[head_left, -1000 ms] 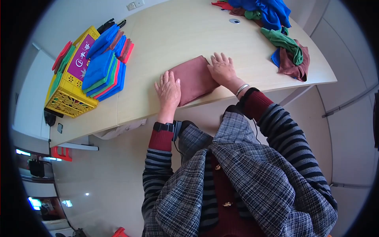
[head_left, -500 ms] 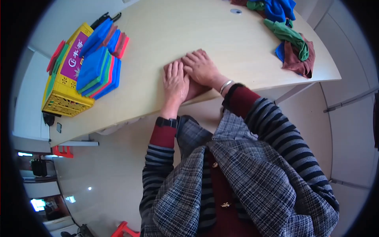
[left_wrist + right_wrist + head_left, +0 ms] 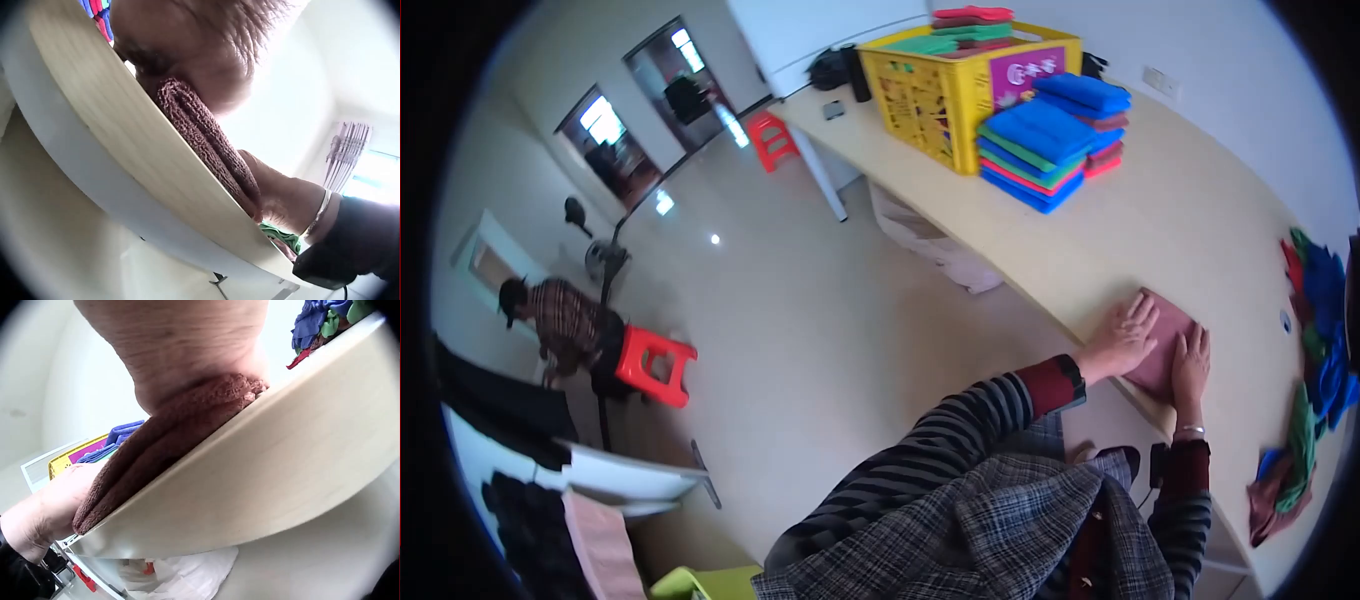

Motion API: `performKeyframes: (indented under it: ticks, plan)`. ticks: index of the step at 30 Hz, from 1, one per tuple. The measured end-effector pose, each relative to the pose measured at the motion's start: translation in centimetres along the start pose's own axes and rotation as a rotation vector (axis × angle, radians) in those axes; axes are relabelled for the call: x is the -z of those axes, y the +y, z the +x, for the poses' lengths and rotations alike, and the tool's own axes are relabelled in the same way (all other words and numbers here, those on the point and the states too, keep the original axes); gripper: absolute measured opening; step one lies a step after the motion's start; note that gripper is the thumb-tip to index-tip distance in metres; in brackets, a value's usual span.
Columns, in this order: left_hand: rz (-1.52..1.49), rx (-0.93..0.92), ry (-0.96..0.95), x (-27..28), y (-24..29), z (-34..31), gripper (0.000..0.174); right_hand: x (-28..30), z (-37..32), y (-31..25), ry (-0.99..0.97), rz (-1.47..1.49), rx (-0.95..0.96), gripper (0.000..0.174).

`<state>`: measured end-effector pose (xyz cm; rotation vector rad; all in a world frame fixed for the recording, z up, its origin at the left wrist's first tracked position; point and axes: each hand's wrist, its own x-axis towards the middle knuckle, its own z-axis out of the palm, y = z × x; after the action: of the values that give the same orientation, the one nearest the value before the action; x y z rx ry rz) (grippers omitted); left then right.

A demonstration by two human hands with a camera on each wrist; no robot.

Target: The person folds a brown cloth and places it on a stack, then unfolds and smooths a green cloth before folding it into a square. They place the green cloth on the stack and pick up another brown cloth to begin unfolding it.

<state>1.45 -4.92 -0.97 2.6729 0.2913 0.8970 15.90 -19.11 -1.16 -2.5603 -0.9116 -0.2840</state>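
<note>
A folded brown towel [image 3: 1167,342] lies flat at the front edge of the table. My left hand [image 3: 1122,342] rests on its left part with fingers straight, and my right hand [image 3: 1191,370] lies on the right side, fingers extended. In the left wrist view, the towel [image 3: 206,144] shows thick folded layers along the table edge, with the heel of the left hand [image 3: 194,56] on top. The right wrist view has the right palm [image 3: 187,356] over the towel's layers [image 3: 156,447], while the left hand [image 3: 56,494] is at the far end.
Neat stacks of folded towels [image 3: 1040,140] stand beside a yellow crate [image 3: 930,110] holding more. Crumpled towels [image 3: 1315,350] lie on the table's other side. A person [image 3: 570,325] is across the room near a red stool [image 3: 662,365]. A phone [image 3: 833,109] lies beyond the crate.
The head view has swung left, bringing the room and another person into sight. My hands, at first on either side of the towel, came together over it and now are apart again.
</note>
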Motion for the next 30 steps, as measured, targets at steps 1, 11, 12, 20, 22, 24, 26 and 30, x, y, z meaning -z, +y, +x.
performKeyframes:
  ticks: [1, 11, 12, 20, 22, 24, 26, 30]
  plan:
    - [0.015, 0.019, 0.02, 0.1, 0.0, -0.7, 0.058, -0.1, -0.1, 0.7, -0.03, -0.029, 0.002, 0.059]
    - [-0.168, 0.273, 0.159, 6.8, 0.8, -4.8, 0.042, -1.5, 0.4, 0.4, -0.114, 0.085, 0.195, 0.058]
    - [-0.192, 0.32, 0.203, 8.2, 0.8, -5.7, 0.038, -1.1, 0.0, -0.6, -0.133, 0.106, 0.215, 0.057]
    - [-1.266, 0.972, -0.105, 8.6, -2.8, -10.9, 0.044, 1.1, -3.1, -8.5, -0.153, 0.217, 0.353, 0.057]
    - [-1.776, 0.903, 0.015, 9.5, -2.7, -11.1, 0.05, 1.4, -4.2, -9.7, -0.135, 0.212, 0.343, 0.058]
    - [-1.81, 0.894, -0.035, 9.3, -3.2, -11.7, 0.051, 1.9, -4.8, -11.2, -0.198, 0.183, 0.412, 0.059]
    - [-1.878, 0.877, -0.064, 9.4, -3.9, -11.6, 0.053, 2.1, -5.5, -11.9, -0.19, 0.184, 0.411, 0.059]
    - [-1.656, 0.968, -0.049, 12.3, -4.5, -11.3, 0.05, 3.3, -6.5, -11.3, -0.238, 0.264, 0.439, 0.058]
